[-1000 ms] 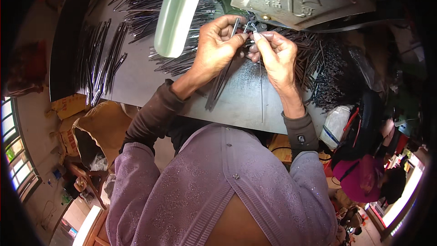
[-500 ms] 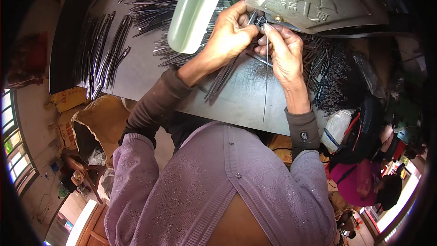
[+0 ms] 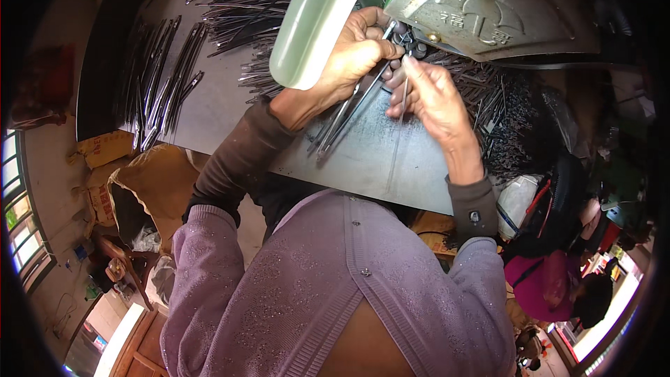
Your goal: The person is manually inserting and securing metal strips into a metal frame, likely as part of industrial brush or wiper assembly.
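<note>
Thin dark metal rods that look like umbrella ribs lie in piles on a grey metal table (image 3: 223, 108). My left hand (image 3: 356, 59) is closed round a small bunch of ribs (image 3: 338, 126), which slants down toward the table's near edge. Close by on the right, my right hand (image 3: 438, 101) pinches a single thin rib (image 3: 405, 98) between thumb and fingertips; its lower part is blurred. Both sets of fingertips meet just below a grey metal machine cover (image 3: 481, 17) with an embossed umbrella, beside small dark machine parts (image 3: 410, 43). Fingers partly hide the rib ends.
A pale curved guard or lamp (image 3: 307, 42) hangs over my left wrist. Ribs are piled at the left (image 3: 164, 84), the back (image 3: 251, 0) and the right (image 3: 506, 122). Brown sacks (image 3: 157, 181) stand below left. A person in magenta (image 3: 544, 283) is at the right.
My right hand has shifted slightly down and right, and its rib has blurred with motion. The bunch under my left hand has swung, its ribs now catching light. The view has shifted slightly.
</note>
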The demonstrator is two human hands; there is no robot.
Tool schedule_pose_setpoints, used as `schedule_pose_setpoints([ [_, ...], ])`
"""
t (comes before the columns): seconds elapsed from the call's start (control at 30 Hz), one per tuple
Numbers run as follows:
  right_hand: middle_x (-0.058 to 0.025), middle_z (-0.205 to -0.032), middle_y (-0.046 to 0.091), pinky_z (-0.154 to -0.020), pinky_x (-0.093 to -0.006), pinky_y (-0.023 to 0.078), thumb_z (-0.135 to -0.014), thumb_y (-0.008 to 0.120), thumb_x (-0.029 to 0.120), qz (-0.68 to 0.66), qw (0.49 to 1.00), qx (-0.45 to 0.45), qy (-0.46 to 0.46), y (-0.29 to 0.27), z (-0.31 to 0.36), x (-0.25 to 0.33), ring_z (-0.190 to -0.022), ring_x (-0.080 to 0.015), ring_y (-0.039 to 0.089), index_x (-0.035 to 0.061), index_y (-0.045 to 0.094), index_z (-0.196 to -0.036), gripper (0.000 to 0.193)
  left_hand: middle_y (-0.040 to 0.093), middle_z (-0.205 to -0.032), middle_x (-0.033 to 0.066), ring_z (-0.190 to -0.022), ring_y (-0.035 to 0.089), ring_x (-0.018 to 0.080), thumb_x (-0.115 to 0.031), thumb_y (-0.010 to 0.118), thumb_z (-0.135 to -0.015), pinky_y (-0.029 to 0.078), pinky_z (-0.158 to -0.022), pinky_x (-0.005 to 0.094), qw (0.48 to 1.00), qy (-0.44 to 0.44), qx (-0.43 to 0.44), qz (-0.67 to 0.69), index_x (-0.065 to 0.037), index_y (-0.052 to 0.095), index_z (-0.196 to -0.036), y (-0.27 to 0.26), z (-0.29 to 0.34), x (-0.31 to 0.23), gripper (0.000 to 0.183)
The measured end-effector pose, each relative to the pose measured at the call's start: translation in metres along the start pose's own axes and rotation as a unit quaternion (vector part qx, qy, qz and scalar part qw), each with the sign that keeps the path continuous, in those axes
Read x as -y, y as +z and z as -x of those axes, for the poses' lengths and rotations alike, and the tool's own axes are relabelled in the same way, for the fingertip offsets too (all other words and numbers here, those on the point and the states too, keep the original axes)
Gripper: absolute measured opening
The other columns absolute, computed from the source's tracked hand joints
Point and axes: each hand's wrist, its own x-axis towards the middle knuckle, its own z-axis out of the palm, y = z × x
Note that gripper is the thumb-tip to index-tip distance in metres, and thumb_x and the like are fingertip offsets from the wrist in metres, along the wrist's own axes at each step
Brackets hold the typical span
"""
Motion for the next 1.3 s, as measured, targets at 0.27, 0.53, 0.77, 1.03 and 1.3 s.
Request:
schedule_pose_setpoints([
  [0.27,-0.0100,-0.063,0.060,-0.047,-0.0251,0.050,-0.091,0.047,0.030,0.011,0.999,0.037,0.004,0.014,0.011,-0.014,-0.051,-0.0179,0.061,0.0003,0.055,-0.078,0.034,0.063,-0.075,0.0035,-0.063,0.057,0.0092,0.007,0.060,-0.072,0.046,-0.061,0.0218,0.999,0.010,-0.013,-0.043,0.002,0.059,-0.092,-0.004,-0.002,0.012,0.021],
  [0.53,-0.0094,-0.061,0.059,-0.045,-0.0224,0.049,-0.091,0.050,0.022,-0.006,0.999,-0.002,-0.037,0.022,0.015,-0.005,-0.048,-0.0151,0.058,-0.0023,0.057,-0.075,0.030,0.063,-0.077,0.0047,-0.067,0.057,0.0093,0.009,0.060,-0.070,0.045,-0.063,0.0221,0.997,0.056,-0.049,-0.035,0.001,0.061,-0.088,0.007,0.001,0.002,0.019],
  [0.77,-0.0068,-0.059,0.057,-0.045,-0.0231,0.049,-0.091,0.050,0.023,-0.012,0.999,-0.005,-0.037,0.015,0.006,-0.002,-0.048,-0.0124,0.057,-0.0017,0.057,-0.074,0.031,0.063,-0.080,0.0051,-0.069,0.058,0.0110,0.008,0.059,-0.072,0.047,-0.062,0.0244,0.996,0.066,-0.043,-0.032,0.002,0.061,-0.089,0.001,-0.011,0.004,0.018],
  [1.03,-0.0071,-0.058,0.057,-0.045,-0.0228,0.048,-0.090,0.050,0.029,0.037,0.998,-0.008,-0.059,0.011,0.004,-0.007,-0.047,-0.0143,0.057,-0.0019,0.057,-0.078,0.034,0.062,-0.078,0.0046,-0.065,0.056,0.0089,0.005,0.061,-0.073,0.044,-0.056,0.0225,0.990,0.083,-0.061,-0.100,0.003,0.061,-0.088,0.000,-0.013,0.010,0.016],
  [1.3,-0.0080,-0.061,0.058,-0.047,-0.0258,0.051,-0.091,0.048,0.029,-0.015,1.000,0.013,-0.020,0.011,0.007,-0.003,-0.048,-0.0145,0.057,-0.0019,0.057,-0.076,0.036,0.061,-0.069,0.0018,-0.057,0.053,0.0070,0.002,0.062,-0.074,0.041,-0.050,0.0217,0.988,0.092,-0.044,-0.116,0.002,0.062,-0.085,-0.002,-0.011,0.011,0.011],
])
